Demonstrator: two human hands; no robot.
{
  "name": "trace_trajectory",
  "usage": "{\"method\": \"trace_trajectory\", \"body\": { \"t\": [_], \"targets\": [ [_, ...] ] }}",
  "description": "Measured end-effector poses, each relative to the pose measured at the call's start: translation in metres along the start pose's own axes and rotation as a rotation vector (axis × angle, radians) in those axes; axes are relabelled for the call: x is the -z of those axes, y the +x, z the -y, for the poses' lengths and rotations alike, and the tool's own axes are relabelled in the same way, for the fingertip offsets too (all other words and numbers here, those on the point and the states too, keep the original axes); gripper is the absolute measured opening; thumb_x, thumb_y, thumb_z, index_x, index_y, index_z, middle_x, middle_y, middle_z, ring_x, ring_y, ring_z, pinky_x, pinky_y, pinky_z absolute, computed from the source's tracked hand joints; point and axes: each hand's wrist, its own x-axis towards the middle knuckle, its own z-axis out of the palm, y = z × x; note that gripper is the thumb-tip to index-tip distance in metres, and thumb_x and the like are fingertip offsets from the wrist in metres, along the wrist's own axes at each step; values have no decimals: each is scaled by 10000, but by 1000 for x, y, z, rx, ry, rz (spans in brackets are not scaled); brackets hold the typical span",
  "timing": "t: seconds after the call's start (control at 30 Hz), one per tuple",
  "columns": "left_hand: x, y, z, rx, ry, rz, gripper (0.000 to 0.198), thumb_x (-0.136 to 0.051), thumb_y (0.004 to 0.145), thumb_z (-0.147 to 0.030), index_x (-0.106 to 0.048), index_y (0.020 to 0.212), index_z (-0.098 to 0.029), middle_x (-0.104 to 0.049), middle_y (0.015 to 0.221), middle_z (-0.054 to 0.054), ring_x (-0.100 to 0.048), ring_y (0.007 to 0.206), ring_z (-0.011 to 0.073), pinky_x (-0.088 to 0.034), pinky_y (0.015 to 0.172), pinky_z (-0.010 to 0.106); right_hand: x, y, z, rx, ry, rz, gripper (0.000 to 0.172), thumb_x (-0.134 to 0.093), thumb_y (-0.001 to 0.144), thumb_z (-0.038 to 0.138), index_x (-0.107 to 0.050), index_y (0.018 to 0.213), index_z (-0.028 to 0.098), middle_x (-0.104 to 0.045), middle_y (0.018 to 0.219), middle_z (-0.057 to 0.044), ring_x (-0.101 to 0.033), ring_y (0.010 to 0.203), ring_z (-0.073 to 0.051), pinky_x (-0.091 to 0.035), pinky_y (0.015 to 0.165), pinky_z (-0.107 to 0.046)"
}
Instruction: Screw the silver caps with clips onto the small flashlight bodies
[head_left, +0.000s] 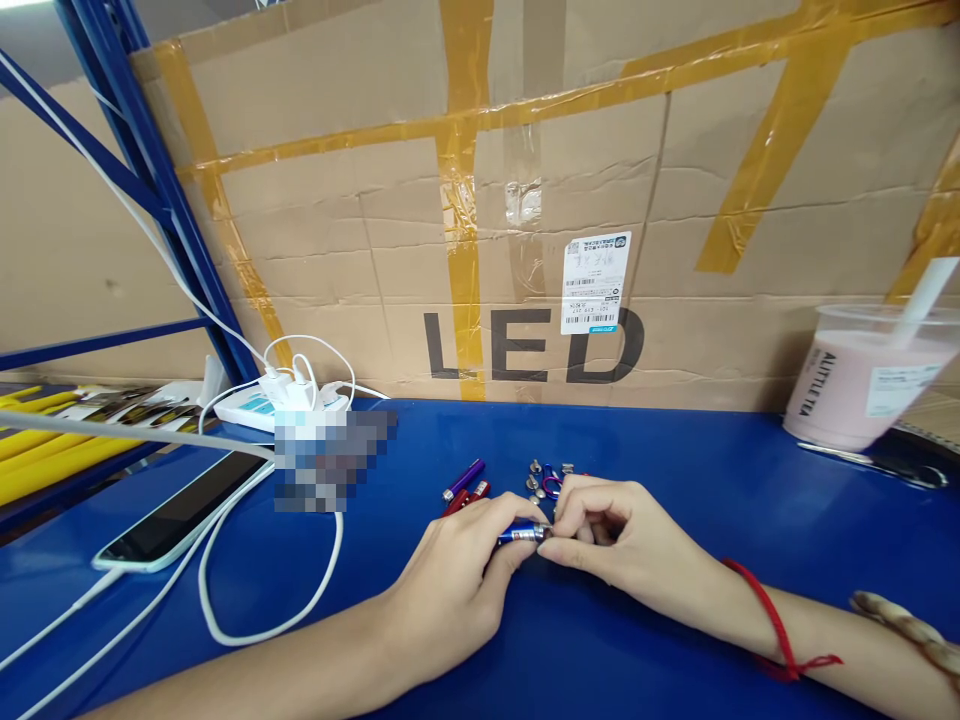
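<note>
My left hand (pixel 457 580) rests on the blue table (pixel 675 470) with its fingers closed round a small blue metal tube (pixel 520 535), like a tiny torch body. At the tube's silver end my right hand (pixel 607 540) pinches a small part; what it pinches is hidden by the fingers. Just beyond the hands lie a purple tube (pixel 463 480), a red tube (pixel 469 496) and several small silver caps (pixel 535 482) beside a pink ring clip (pixel 553 486).
A phone (pixel 180 510) on a white cable (pixel 262 620) lies at the left, behind it a white power strip (pixel 285 405). A pink drink cup with a straw (pixel 862 380) stands at the right. A taped cardboard box marked LED (pixel 540 200) walls the back. Blue shelving (pixel 150 180) rises at left.
</note>
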Motion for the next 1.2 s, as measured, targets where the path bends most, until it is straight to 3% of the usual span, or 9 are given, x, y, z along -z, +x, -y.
{"method": "trace_trajectory", "body": {
  "t": [0.33,0.67,1.0,1.2],
  "targets": [
    [0,1,3,66,51,-13,160,-344,935,-236,-504,941,-224,-571,768,-25,-520,688,117,-377,645,209,0,1,-3,46,-39,-148,188,-675,739,359,-678,745,171,-510,676,10,-340,475,-44,-297,428,-199],
    [2,1,3,52,42,52,180,-338,933,-220,-518,931,-214,-536,694,-33,-496,625,106,-364,611,198,1,-2,-4,153,-24,-180,115,-715,709,311,-732,699,197,-570,664,-9,-423,489,-57,-332,428,-197],
    [6,0,3,60,38,176,133,-367,908,-200,-490,956,-218,-547,699,-37,-521,620,117,-363,584,202,-1,-4,-3,259,-104,-202,75,-718,698,224,-718,628,199,-590,642,-12,-518,534,-88,-387,438,-186],
    [6,1,1,41,70,188,138,-364,914,-194,-490,964,-220,-616,848,-15,-577,728,138,-380,638,212,-2,-8,-4,295,-202,-176,140,-650,775,266,-706,666,196,-587,674,-21,-525,573,-100,-406,490,-216]
  ]
}}
